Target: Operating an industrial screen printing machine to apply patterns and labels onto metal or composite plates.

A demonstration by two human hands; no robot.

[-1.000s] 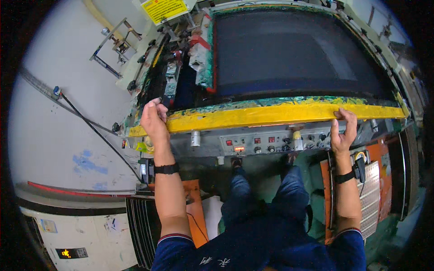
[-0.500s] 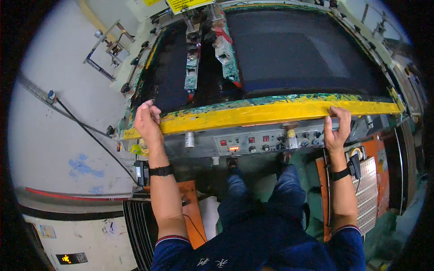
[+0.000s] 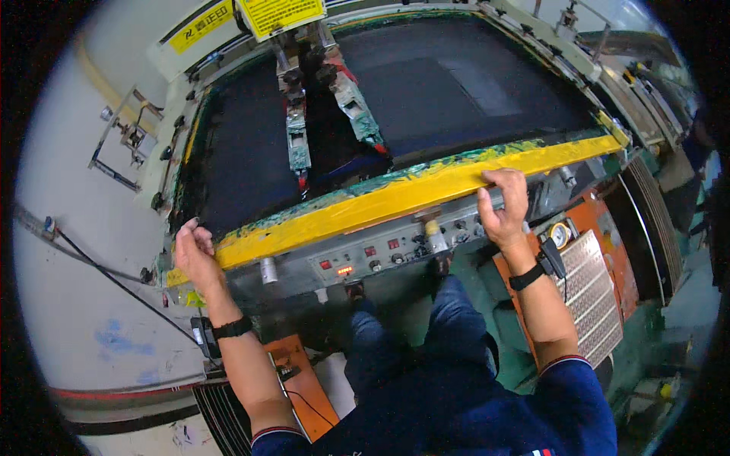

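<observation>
A screen-printing frame [image 3: 365, 207] with yellow tape along its front bar lies ahead of me, around a dark mesh [image 3: 236, 163] wet with black ink. At the bar's left end, my left hand [image 3: 199, 257] holds the frame with fingers curled over it. Farther right, my right hand [image 3: 508, 209] has its bent fingers hooked on the bar's front edge, its thumb just below. Two ink-smeared squeegee holders, a left one [image 3: 297, 137] and a right one [image 3: 354, 110], reach over the mesh between my hands. What my fingers touch underneath is hidden.
Beneath the bar sits a control panel [image 3: 380, 254] with red switches and knobs. An orange stand with a perforated metal plate [image 3: 582, 296] is at my right. Another orange surface [image 3: 304, 387] lies by my left forearm. A black cable [image 3: 125, 281] hangs at the left.
My view has turned, so the frame appears slanted and shifted left, with more of the right side showing. Both hands stay at the same places on the bar.
</observation>
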